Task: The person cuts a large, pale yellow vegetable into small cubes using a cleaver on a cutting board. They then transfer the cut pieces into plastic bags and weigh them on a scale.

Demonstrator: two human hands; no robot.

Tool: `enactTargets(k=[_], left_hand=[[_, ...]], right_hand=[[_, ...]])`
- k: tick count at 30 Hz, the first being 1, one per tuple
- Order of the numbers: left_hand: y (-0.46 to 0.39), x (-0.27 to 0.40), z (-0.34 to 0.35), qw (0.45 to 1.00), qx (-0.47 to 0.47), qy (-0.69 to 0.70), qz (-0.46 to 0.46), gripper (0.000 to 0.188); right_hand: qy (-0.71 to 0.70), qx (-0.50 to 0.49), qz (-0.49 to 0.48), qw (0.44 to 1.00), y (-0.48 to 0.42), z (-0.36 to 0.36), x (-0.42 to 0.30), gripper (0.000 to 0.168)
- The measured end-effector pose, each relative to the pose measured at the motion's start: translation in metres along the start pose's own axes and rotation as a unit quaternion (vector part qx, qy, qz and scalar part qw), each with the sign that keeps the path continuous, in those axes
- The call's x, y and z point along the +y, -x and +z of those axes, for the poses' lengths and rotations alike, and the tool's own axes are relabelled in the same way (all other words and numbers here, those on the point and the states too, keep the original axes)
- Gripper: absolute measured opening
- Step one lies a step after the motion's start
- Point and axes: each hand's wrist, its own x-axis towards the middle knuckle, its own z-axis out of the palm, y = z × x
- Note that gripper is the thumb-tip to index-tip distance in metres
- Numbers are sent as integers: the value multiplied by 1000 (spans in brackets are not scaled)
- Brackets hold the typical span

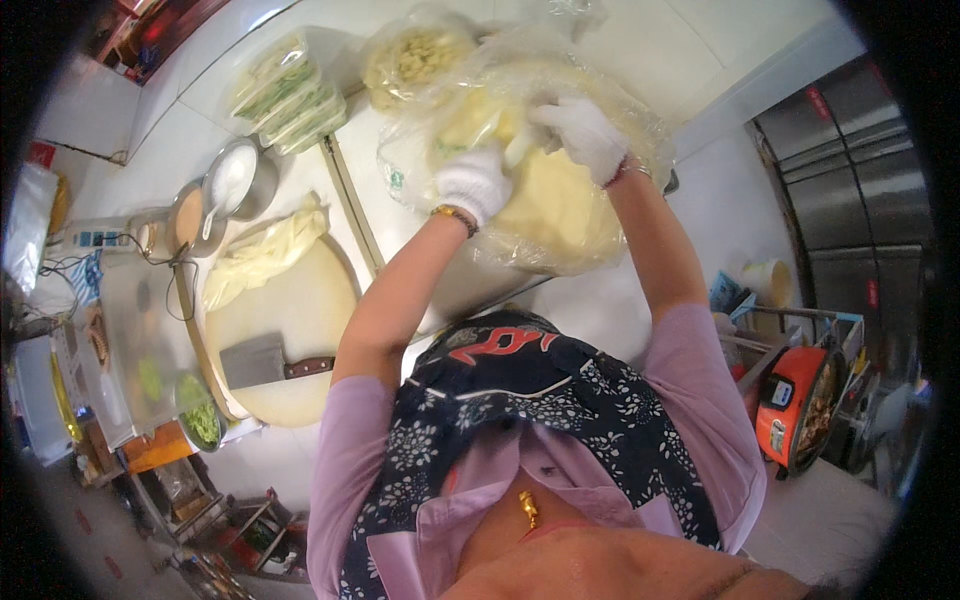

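Observation:
Large clear plastic bags (pixel 420 161) lie on the white worktop before me, around pale yellow, sheet-like food (pixel 559 199). My left hand (pixel 474 182), in a white knitted glove, is closed on bunched clear plastic at the near left of the food. My right hand (pixel 581 135), gloved the same way, curls its fingers into the plastic at the far side, a little apart from the left. Its fingertips are partly hidden by the film. Between and behind the hands, more yellow food (pixel 480 120) shows through the plastic.
On the left, a cleaver (pixel 274 364) lies on a round chopping board (pixel 300 300) beside a crumpled yellowish plastic bag (pixel 259 259). Further back stand metal bowls (pixel 259 180), stacked clear food boxes (pixel 289 94) and a bag of small pale pieces (pixel 420 60). An orange-sided pan (pixel 787 405) is at right.

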Motion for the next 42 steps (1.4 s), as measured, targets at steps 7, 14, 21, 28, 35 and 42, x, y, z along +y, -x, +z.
enactTargets(k=[7, 14, 21, 28, 35, 42], left_hand=[[5, 23, 10, 949, 227, 185, 117, 23], [14, 65, -32, 949, 211, 140, 189, 16], [71, 69, -48, 929, 237, 201, 199, 31], [78, -7, -19, 967, 100, 200, 123, 36], [135, -14, -44, 955, 79, 248, 141, 27], [206, -54, -46, 940, 56, 318, 108, 14]], right_hand=[[4, 38, -30, 999, 45, -13, 2, 55], [189, 62, -188, 962, 43, 7, 29, 59], [101, 188, -78, 974, 94, -9, -4, 36], [109, 293, -211, 926, 138, -38, -81, 25], [456, 291, -511, 667, 138, -64, -182, 25], [2, 37, -578, 815, 120, 23, -278, 26]])
